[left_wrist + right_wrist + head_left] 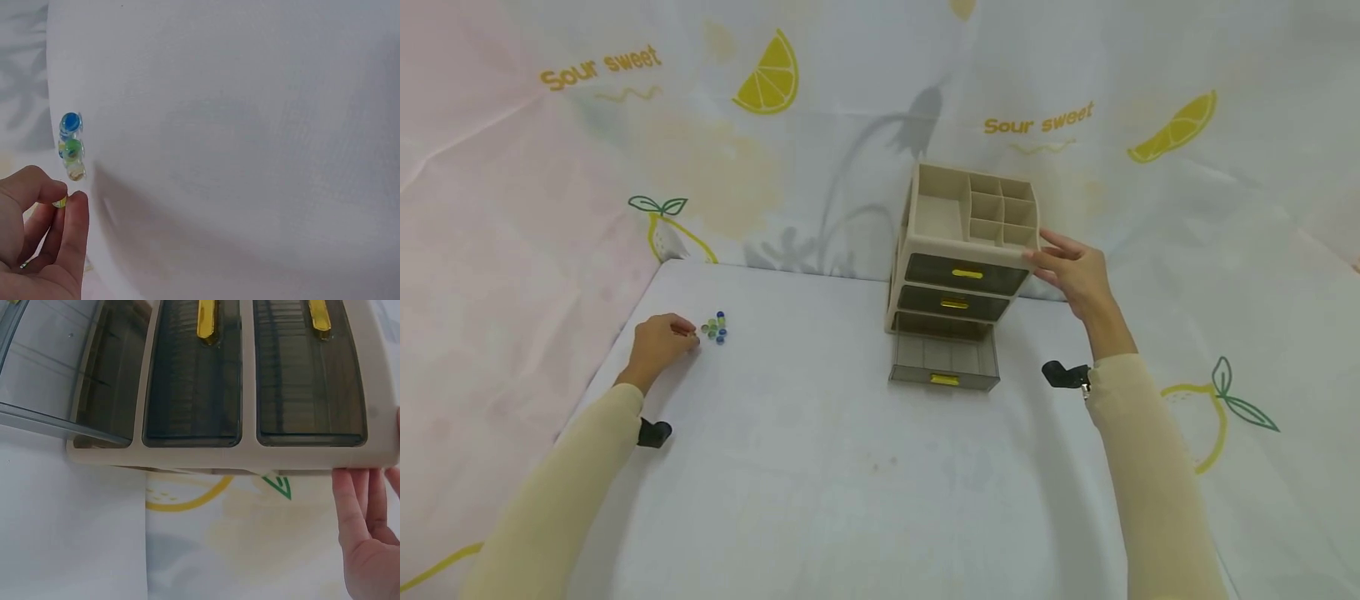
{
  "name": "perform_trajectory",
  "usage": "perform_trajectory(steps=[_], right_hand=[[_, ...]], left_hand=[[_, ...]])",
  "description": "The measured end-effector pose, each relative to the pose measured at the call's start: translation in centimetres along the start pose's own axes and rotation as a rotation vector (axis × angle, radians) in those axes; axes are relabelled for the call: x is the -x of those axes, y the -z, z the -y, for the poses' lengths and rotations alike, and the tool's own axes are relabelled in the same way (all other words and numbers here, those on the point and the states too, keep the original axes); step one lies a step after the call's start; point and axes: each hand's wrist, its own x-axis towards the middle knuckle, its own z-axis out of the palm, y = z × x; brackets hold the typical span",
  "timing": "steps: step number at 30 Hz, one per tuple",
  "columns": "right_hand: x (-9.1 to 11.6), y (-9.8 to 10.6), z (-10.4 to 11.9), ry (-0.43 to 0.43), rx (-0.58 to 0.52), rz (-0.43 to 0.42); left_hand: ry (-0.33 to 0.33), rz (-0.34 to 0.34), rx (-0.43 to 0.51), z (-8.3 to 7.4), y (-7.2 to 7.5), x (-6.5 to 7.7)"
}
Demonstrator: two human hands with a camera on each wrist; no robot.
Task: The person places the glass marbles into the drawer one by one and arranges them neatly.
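Observation:
On the left of the white table, my left hand [658, 343] pinches a small yellow-green glass marble [59, 202] between thumb and fingertips. Several more marbles [712, 327], blue, green and clear, lie in a loose cluster just beyond those fingertips. A beige desktop drawer unit [955, 248] stands toward the back, right of centre. Its bottom drawer [917, 374] is pulled out; the two dark drawers above it are closed. My right hand [1078, 275] touches the unit's upper right front corner, with extended fingers [350, 500] against the side.
Open compartments [987, 207] of different sizes form the unit's top. Behind the table hangs a pale cloth [850, 50] printed with lemons and words. A dark wrist camera [1063, 375] sticks out from the right sleeve and another [655, 432] from the left.

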Motion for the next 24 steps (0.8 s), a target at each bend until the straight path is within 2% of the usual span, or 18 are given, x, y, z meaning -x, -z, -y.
perform_trajectory(steps=[4, 8, 14, 17, 21, 24], right_hand=[[0.2, 0.2, -0.1, -0.016, 0.014, -0.003], [0.4, 0.3, -0.2, -0.01, 0.029, 0.004], [0.5, 0.7, -0.4, -0.009, 0.01, -0.011], [0.6, 0.8, -0.5, -0.004, 0.006, -0.023], [0.5, 0.6, -0.7, 0.002, 0.01, -0.004], [0.4, 0.4, -0.7, 0.003, 0.02, 0.005]], left_hand=[[-0.02, -0.025, 0.008, -0.6, 0.1, 0.0], [-0.074, -0.051, 0.03, -1.8, -0.1, -0.1], [-0.151, -0.043, 0.104, -4.7, -2.2, -0.2], [-0.159, 0.005, 0.189, -6.5, -3.5, -0.2], [-0.141, 0.114, 0.314, -9.3, -5.1, -0.3], [-0.152, 0.184, 0.367, -11.6, -6.2, -0.3]])
